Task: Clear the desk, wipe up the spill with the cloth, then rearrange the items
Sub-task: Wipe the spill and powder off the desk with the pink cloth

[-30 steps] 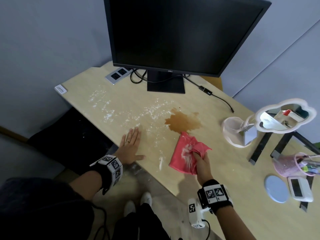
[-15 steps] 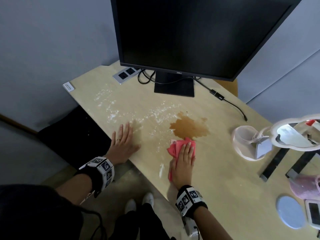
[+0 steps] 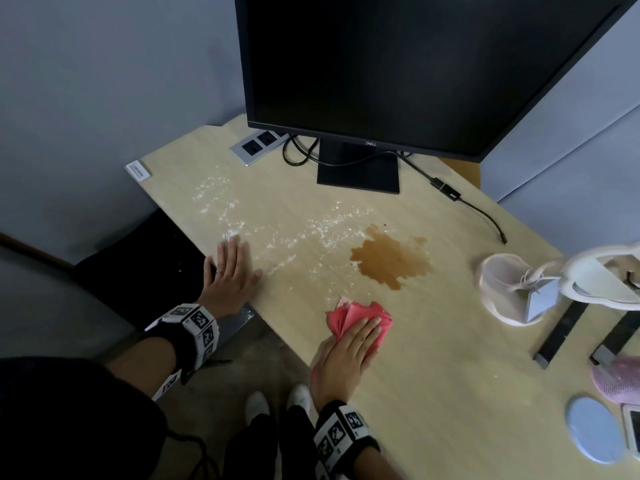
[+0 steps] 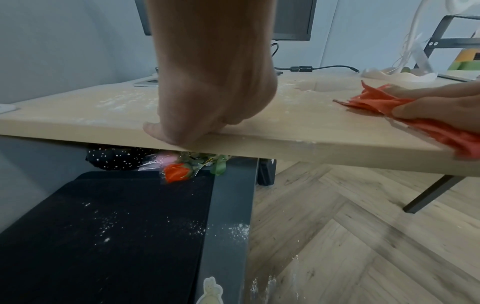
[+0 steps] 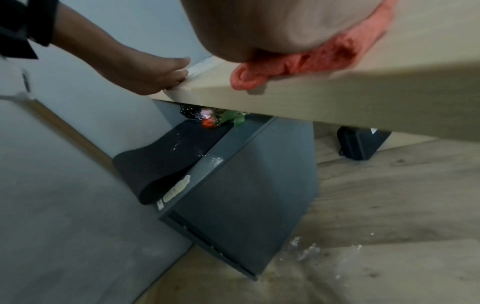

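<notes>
A brown liquid spill [image 3: 391, 259] lies on the light wooden desk [image 3: 433, 375], in front of the monitor stand. White powder [image 3: 277, 233] is scattered to its left. My right hand [image 3: 349, 351] lies flat with straight fingers on a crumpled pink cloth [image 3: 353, 315], pressing it to the desk just short of the spill. The same cloth [image 4: 389, 105] shows orange-red in the left wrist view and bunches under my palm at the desk edge [image 5: 298, 67]. My left hand [image 3: 227, 275] rests flat and open on the desk's near-left edge, holding nothing.
A black monitor [image 3: 398, 64] stands at the back with cables and a socket panel [image 3: 258, 147]. At the right are a white cloud-shaped mirror lamp [image 3: 526, 289], a pink mesh holder [image 3: 616, 379] and a blue disc [image 3: 595, 429]. A dark cabinet [image 5: 246, 185] sits under the desk.
My right hand went from gripping the lifted cloth to pressing it flat, reached the spill's near edge, then drew back toward me. The left hand stayed flat on the desk.
</notes>
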The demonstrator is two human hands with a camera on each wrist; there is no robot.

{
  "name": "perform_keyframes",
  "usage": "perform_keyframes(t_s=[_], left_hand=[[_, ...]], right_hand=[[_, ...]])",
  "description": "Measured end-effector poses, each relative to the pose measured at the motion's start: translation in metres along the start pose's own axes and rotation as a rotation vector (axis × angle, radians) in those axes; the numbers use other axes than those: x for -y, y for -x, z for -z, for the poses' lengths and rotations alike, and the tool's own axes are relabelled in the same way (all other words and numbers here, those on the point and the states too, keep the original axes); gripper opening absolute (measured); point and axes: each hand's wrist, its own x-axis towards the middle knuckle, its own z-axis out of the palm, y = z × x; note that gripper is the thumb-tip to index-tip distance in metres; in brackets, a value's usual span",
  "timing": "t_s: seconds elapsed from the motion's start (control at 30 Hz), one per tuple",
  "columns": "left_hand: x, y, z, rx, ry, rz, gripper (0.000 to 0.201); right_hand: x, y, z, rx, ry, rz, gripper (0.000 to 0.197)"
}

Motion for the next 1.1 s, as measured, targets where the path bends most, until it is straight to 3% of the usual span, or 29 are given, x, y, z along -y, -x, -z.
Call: perform_keyframes(t_s=[0.13, 0.27, 0.77, 1.1], left_hand=[[0.009, -0.007, -0.008, -0.073, -0.074, -0.038, 0.084], [0.022, -0.016, -0.008, -0.161, -0.129, -0.032, 0.078], [0.031, -0.026, 0.001, -0.267, -0.191, -0.142, 0.063], [0.031, -0.024, 0.002, -0.261, -0.180, -0.125, 0.069]], right_hand=[[0.024, -0.010, -0.003, -0.039, -0.012, -0.139, 0.065], [0.044, -0.032, -0.012, -0.063, -0.015, -0.153, 0.064], [0.110, -0.120, -0.031, -0.137, 0.120, 0.121, 0.063], [0.149, -0.154, -0.035, -0.025, 0.019, 0.403, 0.065]])
